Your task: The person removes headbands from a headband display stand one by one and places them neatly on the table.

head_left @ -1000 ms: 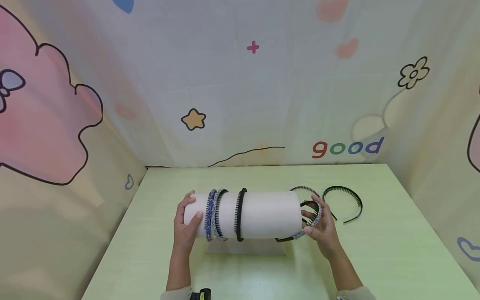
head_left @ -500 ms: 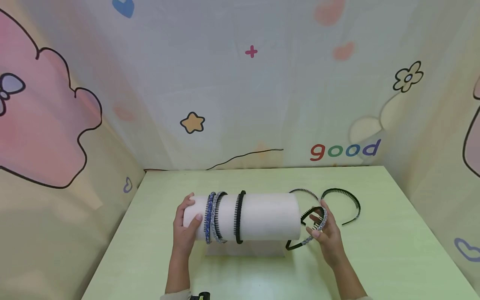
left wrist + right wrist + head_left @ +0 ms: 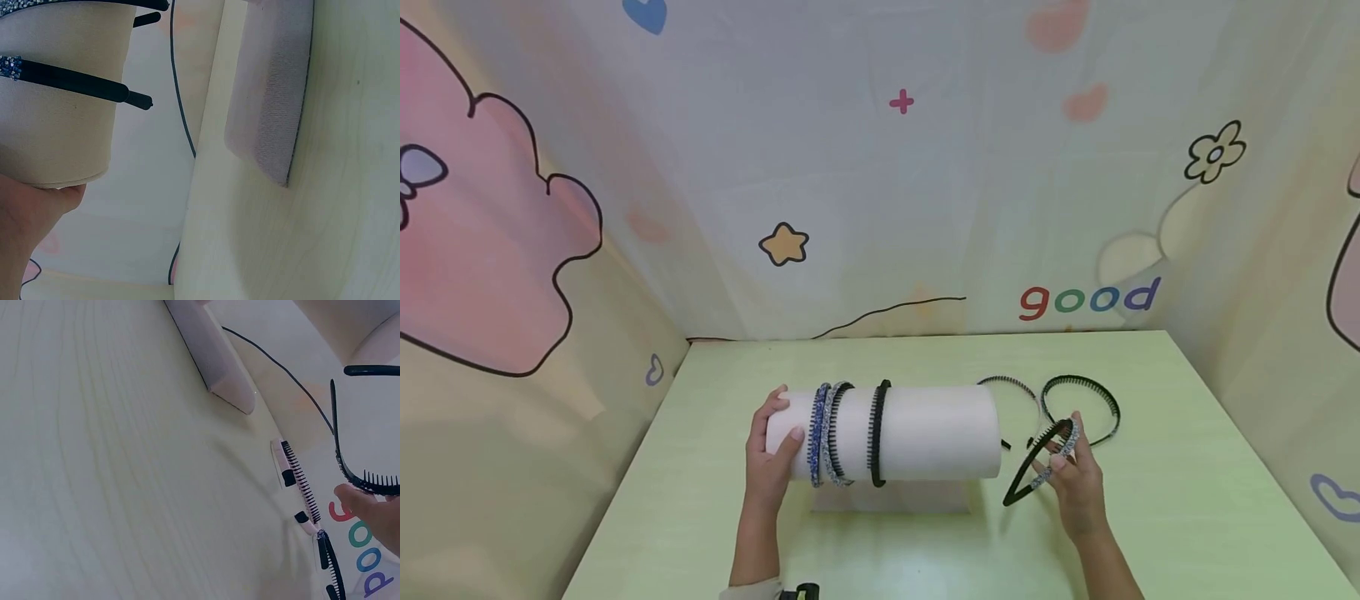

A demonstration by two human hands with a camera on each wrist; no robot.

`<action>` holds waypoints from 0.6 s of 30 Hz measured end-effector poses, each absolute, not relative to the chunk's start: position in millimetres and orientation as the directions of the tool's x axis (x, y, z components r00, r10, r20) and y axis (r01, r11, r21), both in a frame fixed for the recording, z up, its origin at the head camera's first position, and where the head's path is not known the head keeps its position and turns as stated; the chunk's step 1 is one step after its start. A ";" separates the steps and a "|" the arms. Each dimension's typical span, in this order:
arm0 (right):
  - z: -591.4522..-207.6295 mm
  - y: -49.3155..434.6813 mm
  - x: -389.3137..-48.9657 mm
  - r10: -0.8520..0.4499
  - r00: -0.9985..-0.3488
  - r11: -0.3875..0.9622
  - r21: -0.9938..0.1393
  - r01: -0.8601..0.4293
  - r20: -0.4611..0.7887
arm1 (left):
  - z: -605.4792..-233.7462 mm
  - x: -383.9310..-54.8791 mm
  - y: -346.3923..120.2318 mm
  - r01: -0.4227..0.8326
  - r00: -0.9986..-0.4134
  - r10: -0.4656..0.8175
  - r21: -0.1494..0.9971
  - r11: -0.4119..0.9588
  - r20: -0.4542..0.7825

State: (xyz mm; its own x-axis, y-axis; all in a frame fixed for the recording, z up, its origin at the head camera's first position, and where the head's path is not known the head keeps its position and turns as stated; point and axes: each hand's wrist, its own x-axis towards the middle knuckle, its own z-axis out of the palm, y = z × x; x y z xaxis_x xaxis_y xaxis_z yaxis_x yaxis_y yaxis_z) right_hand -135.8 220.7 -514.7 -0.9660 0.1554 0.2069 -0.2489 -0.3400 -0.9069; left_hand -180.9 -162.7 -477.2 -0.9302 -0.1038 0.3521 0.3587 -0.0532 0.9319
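Note:
My left hand grips the left end of a white cylinder on a display stand; the left wrist view shows this hand at the cylinder's end. Round the cylinder sit a blue glitter headband, a silver glitter headband close beside it, and a black toothed headband farther right. Right of the cylinder's free end, my right hand pinches a black headband with a silver glitter top. That headband is off the cylinder, its ends pointing left.
Two toothed headbands lie on the table behind my right hand: a thin pale one partly hidden by the cylinder, and a black one. The stand's pale base rests on the light green table. Printed cloth walls enclose the back and sides.
My right hand has moved right, away from the cylinder's end, taking the glitter headband along and turning it. My left hand has kept its grip on the cylinder.

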 end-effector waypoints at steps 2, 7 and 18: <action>-515.8 222.3 -135.1 0.192 -0.960 -0.361 -0.895 -0.264 0.205 | -477.1 -180.9 -162.8 0.356 -0.931 -0.104 0.933 -0.054 0.350; -517.8 228.6 -135.7 0.325 -0.928 -0.410 -0.857 -0.313 0.183 | -477.3 -180.6 -162.6 0.353 -0.932 -0.105 0.934 -0.052 0.347; -512.4 247.8 -136.4 0.535 -0.843 -0.477 -0.801 -0.362 0.063 | -476.8 -181.0 -161.4 0.367 -0.926 -0.111 0.928 -0.055 0.360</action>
State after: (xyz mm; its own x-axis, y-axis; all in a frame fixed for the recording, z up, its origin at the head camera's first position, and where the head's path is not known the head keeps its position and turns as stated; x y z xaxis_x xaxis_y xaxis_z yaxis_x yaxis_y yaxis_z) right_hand -136.4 247.8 -512.4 -0.8428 0.5346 0.0625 -0.3618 -0.4767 -0.8011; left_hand -181.0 -161.4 -476.8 -0.9263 -0.1113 0.3599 0.3673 -0.0550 0.9285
